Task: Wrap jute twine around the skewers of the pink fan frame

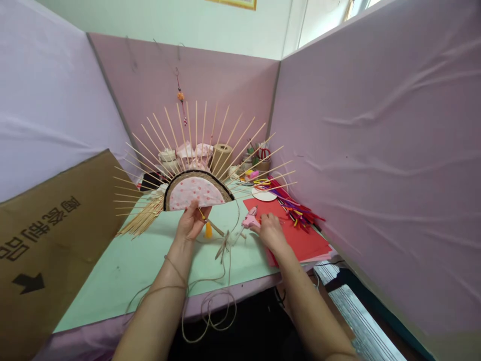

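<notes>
My left hand [191,223] grips the bottom edge of a half-round fan piece [195,190] covered in pink dotted cloth, edged with dark braid, with several thin wooden sticks [195,125] fanning out from it. It stands upright on the pale green table [128,265]. An orange tassel [208,229] hangs below it. My right hand [269,230] rests on the red paper [296,233], its fingers closed on the handle of a small pink glue gun [250,219].
Brown twine [210,301] trails over the table's front edge. A bundle of sticks [145,218] lies to the left, and a cardboard box [48,240] leans there. Pipe cleaners [296,208], a twine roll [221,155] and small items sit at the back. Pink partitions [376,150] close in three sides.
</notes>
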Available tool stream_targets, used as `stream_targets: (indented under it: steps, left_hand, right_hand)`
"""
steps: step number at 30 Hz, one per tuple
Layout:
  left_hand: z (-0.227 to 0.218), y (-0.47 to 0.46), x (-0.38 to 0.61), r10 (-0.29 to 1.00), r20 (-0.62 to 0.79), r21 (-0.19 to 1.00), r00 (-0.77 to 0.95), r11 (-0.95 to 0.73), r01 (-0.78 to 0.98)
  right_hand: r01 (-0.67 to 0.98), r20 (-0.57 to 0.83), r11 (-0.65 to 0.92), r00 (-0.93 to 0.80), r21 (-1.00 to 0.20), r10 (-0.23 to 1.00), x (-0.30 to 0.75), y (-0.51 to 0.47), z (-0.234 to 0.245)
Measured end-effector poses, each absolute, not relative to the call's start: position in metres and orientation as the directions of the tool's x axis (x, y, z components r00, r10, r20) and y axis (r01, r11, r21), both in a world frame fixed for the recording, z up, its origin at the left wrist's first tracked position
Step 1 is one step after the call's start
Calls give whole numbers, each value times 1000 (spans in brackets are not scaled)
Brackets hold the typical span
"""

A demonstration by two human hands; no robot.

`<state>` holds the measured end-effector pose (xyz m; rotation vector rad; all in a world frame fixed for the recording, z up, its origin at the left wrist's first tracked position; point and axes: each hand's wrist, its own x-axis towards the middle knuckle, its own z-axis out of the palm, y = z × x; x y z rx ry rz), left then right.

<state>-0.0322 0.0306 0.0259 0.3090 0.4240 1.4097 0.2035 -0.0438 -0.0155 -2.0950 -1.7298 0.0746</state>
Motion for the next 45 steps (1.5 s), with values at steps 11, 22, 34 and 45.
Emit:
stream_targets:
  steps: [11, 22, 34, 45]
  left_hand:
    - [19, 31, -37, 993, -111, 438, 46, 90, -895]
    - [15, 30, -35, 992, -108, 480, 62, 107, -871]
    - [8, 27, -31, 988, -52, 504, 144, 151, -850]
    - [12, 25, -29, 986, -82, 509, 145, 166, -845]
  right_hand:
    - [854, 284, -161, 334, -495, 899, 217, -50, -14]
    - [-60, 269, 306, 340, -950, 901, 160, -110, 1]
    - [56, 348, 347, 298, -936, 889, 151, -115, 3]
    - [80, 331, 322, 305, -943, 893, 150, -116, 4]
